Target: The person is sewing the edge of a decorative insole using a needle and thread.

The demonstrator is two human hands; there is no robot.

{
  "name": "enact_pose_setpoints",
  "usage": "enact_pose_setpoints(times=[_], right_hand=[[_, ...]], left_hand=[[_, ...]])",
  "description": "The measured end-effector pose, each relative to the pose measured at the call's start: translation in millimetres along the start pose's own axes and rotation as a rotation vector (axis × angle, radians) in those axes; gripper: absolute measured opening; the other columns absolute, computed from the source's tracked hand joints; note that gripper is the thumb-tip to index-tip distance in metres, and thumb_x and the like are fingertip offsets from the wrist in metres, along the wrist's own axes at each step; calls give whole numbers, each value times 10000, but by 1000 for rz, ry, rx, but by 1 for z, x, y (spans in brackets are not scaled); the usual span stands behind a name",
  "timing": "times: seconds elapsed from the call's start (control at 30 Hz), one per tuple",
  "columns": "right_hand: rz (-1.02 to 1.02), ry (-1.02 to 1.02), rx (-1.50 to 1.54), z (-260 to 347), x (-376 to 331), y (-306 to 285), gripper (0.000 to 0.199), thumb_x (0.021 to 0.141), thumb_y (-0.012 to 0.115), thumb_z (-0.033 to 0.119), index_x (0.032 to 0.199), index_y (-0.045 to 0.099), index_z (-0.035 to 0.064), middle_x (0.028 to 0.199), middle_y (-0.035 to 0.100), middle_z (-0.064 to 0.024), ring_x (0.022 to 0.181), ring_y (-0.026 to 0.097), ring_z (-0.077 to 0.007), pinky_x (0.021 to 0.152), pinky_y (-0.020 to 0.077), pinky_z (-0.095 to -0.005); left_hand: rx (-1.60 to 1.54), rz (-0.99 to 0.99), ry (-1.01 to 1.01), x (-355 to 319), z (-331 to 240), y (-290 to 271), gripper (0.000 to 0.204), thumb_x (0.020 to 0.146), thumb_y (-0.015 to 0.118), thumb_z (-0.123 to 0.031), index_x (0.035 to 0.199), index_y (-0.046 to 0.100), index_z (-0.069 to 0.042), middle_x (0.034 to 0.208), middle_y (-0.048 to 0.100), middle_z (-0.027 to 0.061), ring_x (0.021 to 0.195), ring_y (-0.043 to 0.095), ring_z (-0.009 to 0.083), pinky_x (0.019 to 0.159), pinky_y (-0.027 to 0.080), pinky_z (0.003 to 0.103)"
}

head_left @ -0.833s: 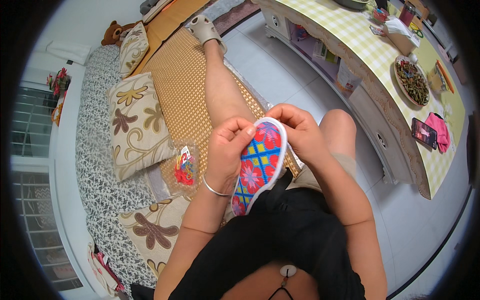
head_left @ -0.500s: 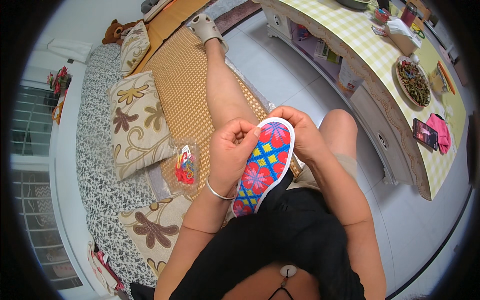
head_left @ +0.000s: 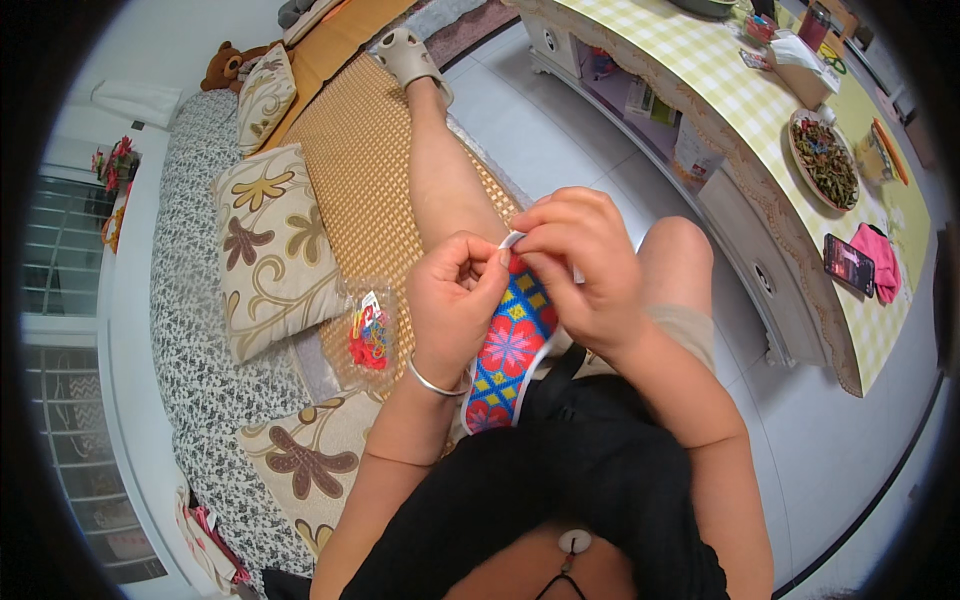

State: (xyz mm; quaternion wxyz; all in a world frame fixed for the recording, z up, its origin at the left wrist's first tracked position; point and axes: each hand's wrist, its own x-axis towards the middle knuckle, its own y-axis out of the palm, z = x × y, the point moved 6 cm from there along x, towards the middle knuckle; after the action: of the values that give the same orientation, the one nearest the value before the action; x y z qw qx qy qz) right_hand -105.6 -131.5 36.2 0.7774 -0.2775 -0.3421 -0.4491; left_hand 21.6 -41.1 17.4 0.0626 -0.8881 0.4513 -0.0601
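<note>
Embroidered insole, one, held in two bare hands

Item: insole (head_left: 508,350), worked in pink, red, blue and yellow with flowers, white edging; held slantwise above the lap, lower end meeting the black top (head_left: 600,450).
Left hand (head_left: 452,305): wearing a silver bangle (head_left: 436,378); thumb and forefinger clamped on the insole's upper end, left margin.
Right hand (head_left: 588,265): fingers bent and drawn together at the same end, covering its right side; cannot tell whether the tips grip the edging.
Clear bag (head_left: 372,335) of coloured strands: by the left edge of the woven mat (head_left: 350,150), just beside a leaf-patterned cushion (head_left: 275,245).
Table (head_left: 690,65), checked cloth: phone (head_left: 848,266) near the near corner of its front edge, touching a pink cloth (head_left: 878,262); farther along that edge, an oval plate (head_left: 795,158) of green-brown food.
</note>
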Motion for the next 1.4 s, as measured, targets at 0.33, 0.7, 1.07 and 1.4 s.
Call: enact_pose_setpoints(times=[0.33, 0.7, 1.07, 1.4], right_hand=[[-703, 259, 519, -16, 19, -118, 160, 940, 529, 59, 1078, 602, 26, 820, 570, -64, 678, 519, -113, 583, 497, -261], [35, 91, -193, 7, -6, 3, 159, 701, 671, 16, 852, 627, 44, 700, 584, -89, 621, 583, -257, 539, 468, -345], [66, 53, -280, 9, -3, 6, 147, 692, 688, 48, 821, 616, 54, 684, 565, -61, 598, 563, -239, 509, 452, -345], [51, 9, -300, 13, -2, 6, 148, 673, 686, 57, 790, 597, 53, 662, 547, -66, 603, 566, -248, 516, 460, -352]], left_hand=[[41, -147, 86, 1, 0, -22, 103, 836, 645, 12, 771, 569, -11, 667, 540, -42, 570, 452, -13, 494, 362, 144], [-117, -73, 56, -1, 1, -13, 89, 855, 628, 22, 805, 564, -15, 698, 552, -37, 579, 464, -11, 506, 373, 142], [-134, -72, 85, -2, -2, -11, 93, 862, 634, 12, 804, 567, -14, 700, 560, -34, 581, 478, -10, 510, 382, 139], [-102, -68, 89, -2, -2, -10, 93, 860, 641, 5, 801, 572, -15, 689, 560, -38, 575, 473, -13, 506, 380, 141]])
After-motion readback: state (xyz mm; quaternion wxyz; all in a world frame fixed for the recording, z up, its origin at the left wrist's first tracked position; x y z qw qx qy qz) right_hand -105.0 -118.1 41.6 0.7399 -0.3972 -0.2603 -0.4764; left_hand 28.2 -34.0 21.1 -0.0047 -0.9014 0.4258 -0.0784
